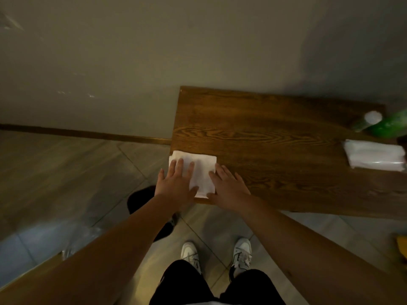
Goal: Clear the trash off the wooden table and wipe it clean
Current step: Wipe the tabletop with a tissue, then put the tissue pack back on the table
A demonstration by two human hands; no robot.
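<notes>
A white folded tissue (199,170) lies flat at the near left corner of the wooden table (275,133). My left hand (176,183) rests palm down on the tissue's left half, fingers spread. On the tissue's right edge lies my right hand (229,186), also flat, its fingertips touching the paper. Neither hand grips anything.
At the table's right end stand a green bottle with a white cap (383,124) and a white pack of tissues (374,158). A dark bin (152,212) sits on the tiled floor under the table's left corner. A wall runs behind the table.
</notes>
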